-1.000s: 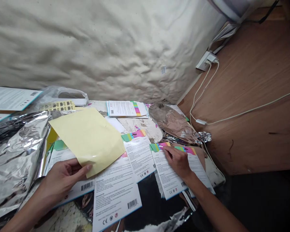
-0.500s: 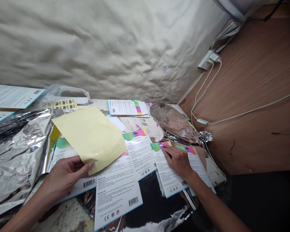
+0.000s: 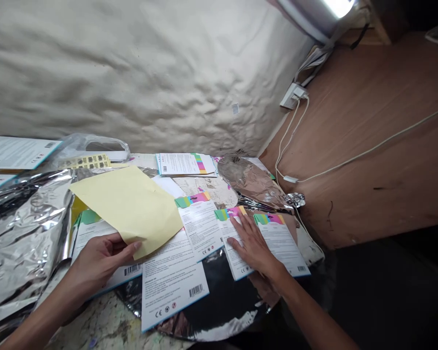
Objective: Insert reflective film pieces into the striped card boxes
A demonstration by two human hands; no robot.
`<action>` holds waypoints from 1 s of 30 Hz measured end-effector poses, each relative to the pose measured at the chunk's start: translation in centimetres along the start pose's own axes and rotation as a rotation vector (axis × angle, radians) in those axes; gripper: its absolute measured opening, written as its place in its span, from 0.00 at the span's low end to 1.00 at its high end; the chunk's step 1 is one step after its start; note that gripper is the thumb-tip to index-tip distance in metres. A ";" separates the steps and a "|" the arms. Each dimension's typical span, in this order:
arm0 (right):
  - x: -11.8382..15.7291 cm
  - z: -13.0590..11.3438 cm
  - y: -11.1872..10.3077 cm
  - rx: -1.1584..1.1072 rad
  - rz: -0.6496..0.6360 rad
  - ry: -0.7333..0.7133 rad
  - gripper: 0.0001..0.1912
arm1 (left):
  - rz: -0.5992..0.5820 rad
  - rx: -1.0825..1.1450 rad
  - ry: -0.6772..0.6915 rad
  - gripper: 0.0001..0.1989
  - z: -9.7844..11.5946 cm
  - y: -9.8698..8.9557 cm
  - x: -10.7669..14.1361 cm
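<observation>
My left hand (image 3: 101, 260) pinches the lower corner of a pale yellow paper sheet (image 3: 131, 206) between thumb and fingers. The sheet is raised over part of two white printed packets, a left one (image 3: 89, 233) and a larger one (image 3: 175, 287) with a barcode. On another packet (image 3: 230, 238) with a coloured top strip, my right hand (image 3: 253, 245) lies flat with its fingers spread. Similar packets sit on either side of it, one at the left (image 3: 199, 226) and one at the right (image 3: 286, 243).
Shiny black and silver foil (image 3: 222, 291) lies beneath the packets. Crumpled silver foil (image 3: 29, 243) covers the left side. At the back are a packet stack (image 3: 186, 164), a foil balloon (image 3: 251, 177), a sticker sheet (image 3: 89, 161) and a plastic bag (image 3: 95, 141). A cable (image 3: 368, 148) crosses the wooden panel.
My right hand has flattened, spreading its fingers over the packet, which now lies apart from the one to its right. The left hand still holds the yellow sheet. The view has shifted right.
</observation>
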State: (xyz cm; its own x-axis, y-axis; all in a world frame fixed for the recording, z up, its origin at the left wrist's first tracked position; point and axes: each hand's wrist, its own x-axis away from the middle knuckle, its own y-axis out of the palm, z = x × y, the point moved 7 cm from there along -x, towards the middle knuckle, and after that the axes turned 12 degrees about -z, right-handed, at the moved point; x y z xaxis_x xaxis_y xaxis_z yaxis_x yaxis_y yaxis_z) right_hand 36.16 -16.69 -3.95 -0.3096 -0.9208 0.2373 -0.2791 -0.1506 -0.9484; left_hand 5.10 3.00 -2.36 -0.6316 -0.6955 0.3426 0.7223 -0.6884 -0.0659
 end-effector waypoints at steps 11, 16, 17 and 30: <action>-2.4 -3.6 -2.1 -0.238 0.140 -0.158 0.34 | -0.080 0.187 0.018 0.23 -1.4 -0.1 -0.9; 2.8 5.6 -2.7 -0.075 0.468 0.210 0.31 | -0.017 0.185 0.074 0.24 -1.1 -1.1 -0.5; 3.8 7.5 -1.9 -0.050 0.431 0.297 0.32 | -0.002 0.196 0.067 0.23 -1.2 -1.3 -0.5; 2.6 -0.5 1.2 -0.075 0.094 0.177 0.34 | -0.016 0.364 -0.074 0.16 -2.2 -0.6 -0.7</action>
State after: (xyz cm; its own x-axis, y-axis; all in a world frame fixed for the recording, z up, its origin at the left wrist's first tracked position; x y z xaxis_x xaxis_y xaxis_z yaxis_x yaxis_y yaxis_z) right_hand 34.56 -19.05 -4.43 -0.4907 -0.8508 0.1881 -0.3059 -0.0339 -0.9514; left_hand 4.49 3.38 -4.64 -0.6309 -0.6593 0.4091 0.7740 -0.5714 0.2728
